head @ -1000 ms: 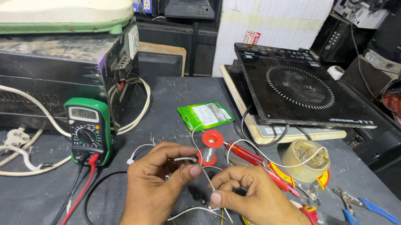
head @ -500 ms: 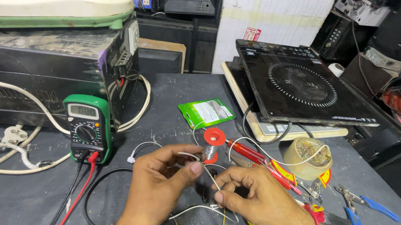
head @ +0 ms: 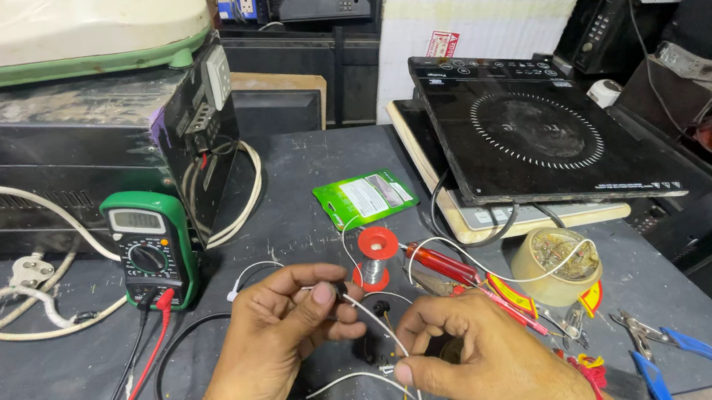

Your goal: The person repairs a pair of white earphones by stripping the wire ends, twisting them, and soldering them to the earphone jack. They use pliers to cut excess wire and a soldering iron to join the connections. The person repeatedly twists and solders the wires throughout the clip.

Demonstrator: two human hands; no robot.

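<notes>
White wire [head: 367,317] runs between both hands above the counter [head: 29,389] — left hand [head: 277,330] pinches its upper end, right hand [head: 472,356] at four o'clock pinches the lower end, fingers [head: 407,371] clenched.

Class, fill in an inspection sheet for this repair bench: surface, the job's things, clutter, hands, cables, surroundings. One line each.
Surface: dark grey bench top, scuffed and dusty.
Job's things: thin white wire held between both hands; small black part on it.
Clutter: red solder spool, green packet, red-handled tool, tape roll, blue-handled pliers.
Hands: left hand and right hand each pinch the wire with their fingers.
Cables: red and black leads from the green multimeter; thick white cord.
Surroundings: induction cooktop, black metal case.
</notes>
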